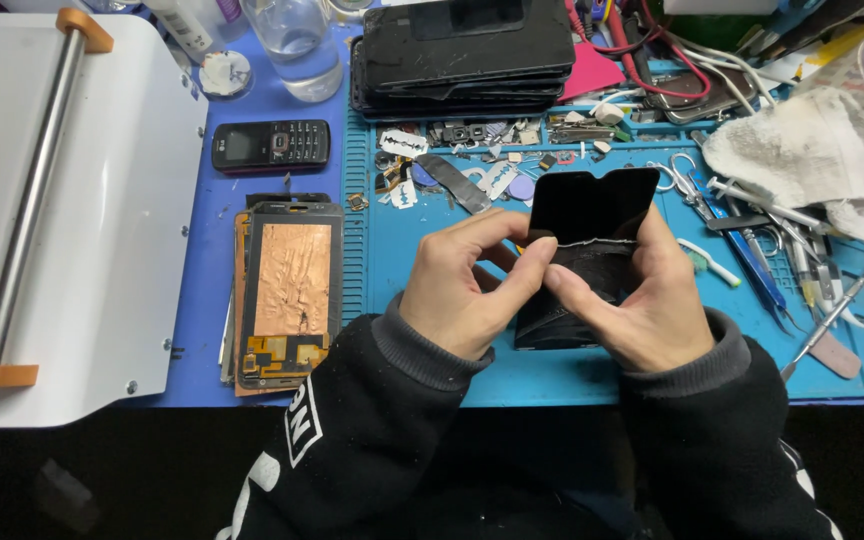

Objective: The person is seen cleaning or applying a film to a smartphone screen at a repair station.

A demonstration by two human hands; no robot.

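**Both hands on the phone screen, thumbs meeting at the peel line**

Black sleeves fill the bottom of the view, and just past them both hands sit closed around a black phone screen [592, 215] held over the blue work mat [432, 250]. Its long axis runs away from the body, notched top end farthest out, tilted up a bit. Left hand [462, 290] comes in from the left edge, thumb and forefinger pinched right at a pale line that crosses the screen. Right hand [642, 305] wraps the right edge and lower half from behind, thumb pressing at that same line. So both are equally near, and the pinch sits dead centre between them. Below the line the surface looks dull and wrinkled, above it glossy.

Off to the left lies an opened phone with copper foil [292, 290], and tweezers [832, 315] lie to the right.
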